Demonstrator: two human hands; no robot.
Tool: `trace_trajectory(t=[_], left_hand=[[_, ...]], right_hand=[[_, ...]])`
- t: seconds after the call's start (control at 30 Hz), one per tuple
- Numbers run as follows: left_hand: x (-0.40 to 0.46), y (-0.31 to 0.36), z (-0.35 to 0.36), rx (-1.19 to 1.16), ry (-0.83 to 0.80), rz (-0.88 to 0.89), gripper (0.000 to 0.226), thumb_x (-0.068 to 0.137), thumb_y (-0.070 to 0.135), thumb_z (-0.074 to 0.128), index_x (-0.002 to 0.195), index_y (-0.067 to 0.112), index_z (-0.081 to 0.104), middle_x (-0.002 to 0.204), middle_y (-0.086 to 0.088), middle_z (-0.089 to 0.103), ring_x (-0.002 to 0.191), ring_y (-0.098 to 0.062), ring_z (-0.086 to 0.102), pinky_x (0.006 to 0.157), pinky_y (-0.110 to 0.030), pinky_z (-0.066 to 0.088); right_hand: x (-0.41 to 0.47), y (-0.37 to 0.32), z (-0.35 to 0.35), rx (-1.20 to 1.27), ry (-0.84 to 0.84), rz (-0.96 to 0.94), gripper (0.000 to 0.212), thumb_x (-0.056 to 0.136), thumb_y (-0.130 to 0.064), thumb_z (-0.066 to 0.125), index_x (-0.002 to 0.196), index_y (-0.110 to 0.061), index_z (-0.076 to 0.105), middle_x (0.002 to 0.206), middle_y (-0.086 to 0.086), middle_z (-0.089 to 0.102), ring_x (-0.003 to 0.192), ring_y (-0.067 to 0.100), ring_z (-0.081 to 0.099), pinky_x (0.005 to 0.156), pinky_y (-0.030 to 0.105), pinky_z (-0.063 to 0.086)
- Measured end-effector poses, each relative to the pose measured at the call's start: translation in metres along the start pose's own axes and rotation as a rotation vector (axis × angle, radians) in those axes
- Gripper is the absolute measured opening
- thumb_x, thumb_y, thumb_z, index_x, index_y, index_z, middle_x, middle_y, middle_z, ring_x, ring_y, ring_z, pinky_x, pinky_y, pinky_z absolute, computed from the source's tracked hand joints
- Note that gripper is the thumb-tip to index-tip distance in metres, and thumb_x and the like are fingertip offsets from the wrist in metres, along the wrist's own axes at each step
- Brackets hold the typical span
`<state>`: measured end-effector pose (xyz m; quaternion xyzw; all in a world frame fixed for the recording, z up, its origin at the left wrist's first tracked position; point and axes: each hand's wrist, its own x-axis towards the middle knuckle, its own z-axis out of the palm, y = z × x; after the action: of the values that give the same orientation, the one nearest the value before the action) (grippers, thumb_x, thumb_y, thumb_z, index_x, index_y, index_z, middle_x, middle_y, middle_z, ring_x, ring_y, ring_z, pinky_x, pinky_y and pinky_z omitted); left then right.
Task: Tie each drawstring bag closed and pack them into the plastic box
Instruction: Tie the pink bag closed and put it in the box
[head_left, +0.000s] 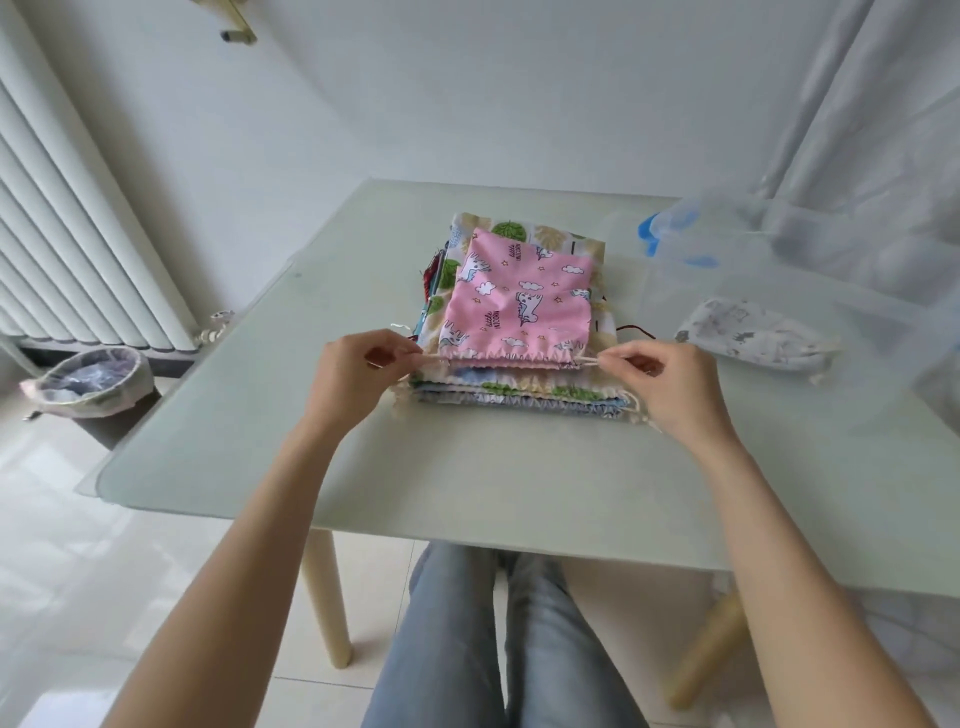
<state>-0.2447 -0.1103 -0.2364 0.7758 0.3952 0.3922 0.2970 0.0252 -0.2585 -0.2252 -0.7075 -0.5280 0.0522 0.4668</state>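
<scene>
- The pink bag (514, 301) on top of the stack carries the printed words "little unicorn" in dark letters, once near its far edge beside a white unicorn and once lower on its left part, turned sideways.
- No other writing can be read; the marks on the white bag (753, 335) are too blurred.
</scene>
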Motion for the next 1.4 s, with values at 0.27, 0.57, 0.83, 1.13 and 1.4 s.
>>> trace_trajectory(t=[0.27,0.57,0.83,1.13,1.4], left_hand=[[0.009,-0.018,-0.032,0.295,-0.246,0.24,0.008,0.079,0.013,0.073,0.085,0.018,0.076,0.07,0.02,0.062,0.057,0.002,0.054,0.056,-0.016,0.039],[0.009,0.033,-0.001,-0.675,-0.125,-0.04,0.012,0.088,0.023,0.053,0.082,0.02,0.062,0.112,0.008,0.066,0.107,-0.005,0.059,0.099,-0.032,0.041],[0.033,0.065,0.034,-1.009,-0.258,-0.085,0.017,0.092,0.017,0.047,0.077,0.011,0.043,0.061,0.001,0.056,0.06,-0.018,0.058,0.082,-0.037,0.047],[0.045,0.034,0.033,-0.249,-0.165,0.002,0.016,0.093,0.015,0.054,0.078,0.01,0.054,0.05,0.01,0.04,0.043,-0.006,0.03,0.043,-0.016,0.027],[0.06,0.057,0.024,-0.155,-0.265,0.194,0.008,0.088,0.024,0.061,0.09,0.019,0.066,0.091,0.007,0.068,0.078,-0.005,0.064,0.076,-0.017,0.051]], right_hand=[[-0.002,0.021,-0.029,-0.272,-0.054,-0.058,0.01,0.081,-0.019,0.071,0.086,-0.011,0.075,0.073,0.001,0.069,0.059,0.004,0.051,0.058,0.007,0.035],[0.009,-0.027,-0.013,0.34,-0.104,0.146,0.02,0.089,-0.023,0.059,0.068,-0.023,0.061,0.1,-0.009,0.063,0.097,0.012,0.057,0.089,0.026,0.039],[0.029,-0.059,0.019,0.81,-0.371,0.013,0.021,0.095,-0.018,0.043,0.077,-0.012,0.052,0.08,0.005,0.067,0.079,0.016,0.058,0.079,0.027,0.043],[0.031,-0.026,0.018,0.512,-0.312,0.105,0.022,0.096,-0.013,0.048,0.074,-0.013,0.048,0.064,0.005,0.038,0.049,0.007,0.03,0.048,0.019,0.028],[0.064,-0.044,0.019,0.484,-0.389,0.212,0.022,0.092,-0.026,0.055,0.092,-0.005,0.063,0.069,0.0,0.06,0.052,0.009,0.048,0.049,0.019,0.04]])
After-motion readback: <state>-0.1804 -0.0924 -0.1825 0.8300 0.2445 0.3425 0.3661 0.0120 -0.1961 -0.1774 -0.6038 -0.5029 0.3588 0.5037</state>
